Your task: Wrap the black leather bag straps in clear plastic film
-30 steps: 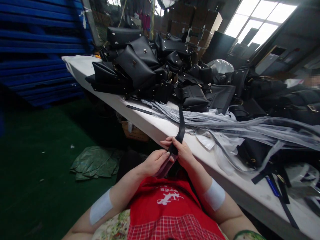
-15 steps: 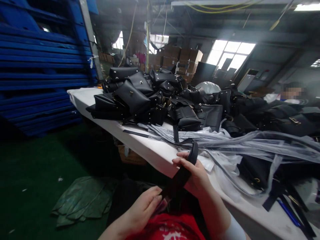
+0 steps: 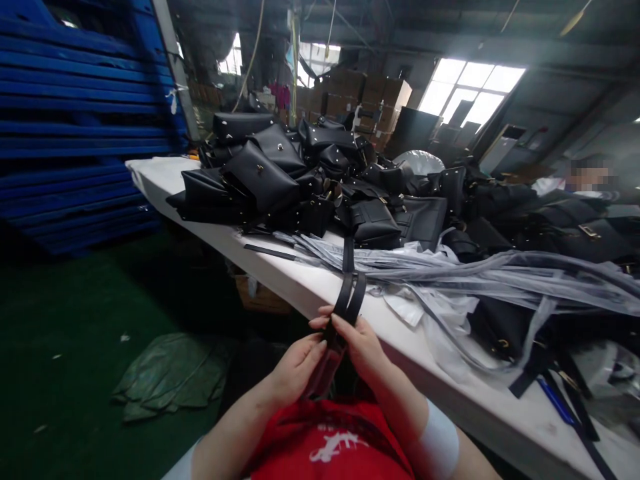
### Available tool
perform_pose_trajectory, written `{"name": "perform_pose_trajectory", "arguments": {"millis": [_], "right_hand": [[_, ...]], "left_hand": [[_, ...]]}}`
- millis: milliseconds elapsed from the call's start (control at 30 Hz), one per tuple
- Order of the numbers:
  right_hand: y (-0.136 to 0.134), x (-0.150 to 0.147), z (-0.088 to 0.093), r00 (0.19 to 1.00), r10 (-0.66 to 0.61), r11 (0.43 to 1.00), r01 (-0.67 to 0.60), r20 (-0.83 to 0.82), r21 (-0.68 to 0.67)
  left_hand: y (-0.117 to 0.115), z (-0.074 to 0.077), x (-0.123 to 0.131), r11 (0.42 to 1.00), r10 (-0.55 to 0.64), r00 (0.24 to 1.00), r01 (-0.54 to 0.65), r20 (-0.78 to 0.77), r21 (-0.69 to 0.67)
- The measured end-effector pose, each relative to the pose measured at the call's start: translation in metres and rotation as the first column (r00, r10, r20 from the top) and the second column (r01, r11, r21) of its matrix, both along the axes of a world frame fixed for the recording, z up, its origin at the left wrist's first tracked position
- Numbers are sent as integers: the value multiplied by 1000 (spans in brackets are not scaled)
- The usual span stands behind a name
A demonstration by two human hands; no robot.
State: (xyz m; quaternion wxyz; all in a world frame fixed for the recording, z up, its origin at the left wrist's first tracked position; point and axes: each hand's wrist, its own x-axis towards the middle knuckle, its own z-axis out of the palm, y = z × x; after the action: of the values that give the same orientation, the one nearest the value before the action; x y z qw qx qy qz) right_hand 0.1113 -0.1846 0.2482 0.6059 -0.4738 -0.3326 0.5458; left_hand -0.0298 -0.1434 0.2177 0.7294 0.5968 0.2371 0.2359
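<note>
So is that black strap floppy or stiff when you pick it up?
Probably floppy: the black strap folds over double just above the left hand and right hand. Likely light too, since both hands only pinch it. Its smooth surface might be a bit slippery.

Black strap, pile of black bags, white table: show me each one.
black strap (image 3: 356,299): head view, on the right band of the doubled part.
pile of black bags (image 3: 263,180): head view, on a front bag's flap.
white table (image 3: 299,279): head view, on its bare near edge.
</note>
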Motion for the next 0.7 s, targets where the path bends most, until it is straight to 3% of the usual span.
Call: {"name": "perform_pose_trajectory", "arguments": {"millis": [167,367,467,533,633,700], "right_hand": [[16,34,5,969,-212,977,205,-130,-63],[9,7,-23,990,-99,994,94,-97,-58],[6,1,-28,993,-36,997,29,-112,-67],[13,9,-26,987,-63,993,47,-151,-109],[29,28,-20,955,-208,965,164,-211,-206],[31,31,-13,946,-243,956,196,-214,-220]], "left_hand": [[2,-3,-2,994,-16,1000,18,-24,104],[12,-2,4,985,88,996,-86,-4,150],[14,-4,3,983,109,994,-102,-34,153],[13,-5,2,986,61,995,-48,-78,158],[8,-4,3,985,-27,988,52,-154,164],[4,-2,1,980,-12,986,45,-169,192]]}}
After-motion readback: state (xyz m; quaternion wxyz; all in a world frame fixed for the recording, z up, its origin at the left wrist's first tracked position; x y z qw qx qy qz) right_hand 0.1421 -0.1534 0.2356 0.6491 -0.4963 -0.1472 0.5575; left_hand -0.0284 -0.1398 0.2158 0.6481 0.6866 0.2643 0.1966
